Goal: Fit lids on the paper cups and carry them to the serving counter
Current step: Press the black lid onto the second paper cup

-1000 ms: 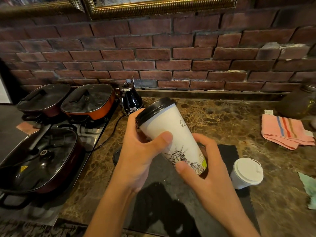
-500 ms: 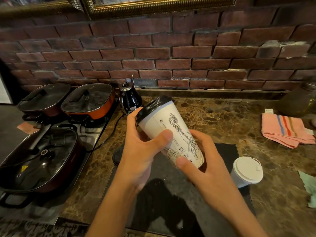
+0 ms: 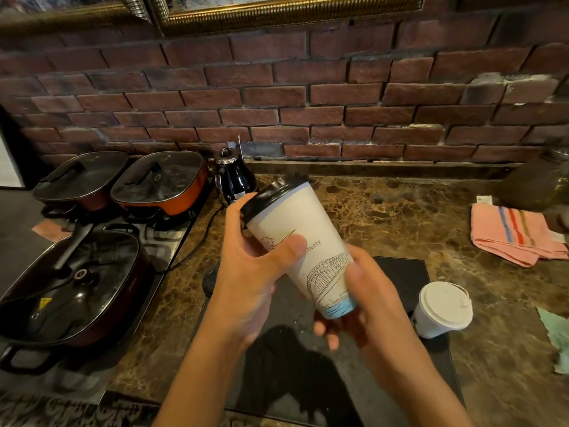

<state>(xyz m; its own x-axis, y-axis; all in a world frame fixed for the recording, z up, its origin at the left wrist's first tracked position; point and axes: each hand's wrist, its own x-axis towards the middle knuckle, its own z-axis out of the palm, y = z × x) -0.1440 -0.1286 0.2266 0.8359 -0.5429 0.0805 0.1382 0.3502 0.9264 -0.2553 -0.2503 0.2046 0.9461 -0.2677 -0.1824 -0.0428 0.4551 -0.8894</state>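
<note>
Both hands hold the tall paper cup (image 3: 303, 251) above the desk (image 3: 385, 211), tilted so that its black lid (image 3: 272, 195) leans up and away to the left. The left hand (image 3: 249, 272) wraps the upper half, its thumb lying across the printed wall just under the lid and its fingers curled round the far side next to the lid's rim. The right hand (image 3: 366, 306) grips the lower end, thumb laid along the bridge drawing and fingertips curled under the blue base. To the right of the right hand, just beside it, a small paper cup (image 3: 440, 309) with a white lid stands upright at the edge of a black mat (image 3: 397, 272); the mat lies beneath both hands. The desk is brown veined stone backed by a red brick wall (image 3: 277, 103), with gilt frames (image 3: 277, 7) above. Beyond the left hand sits a dark kettle (image 3: 235, 180); further left are three lidded pans (image 3: 157, 183) on a cooktop. Well to the right of the right hand lies a folded pink striped cloth (image 3: 514, 235). Whether the black lid is fully seated cannot be told, since the left hand covers part of its rim. A dark rounded vessel at the far right is cut off and hard to make out.
</note>
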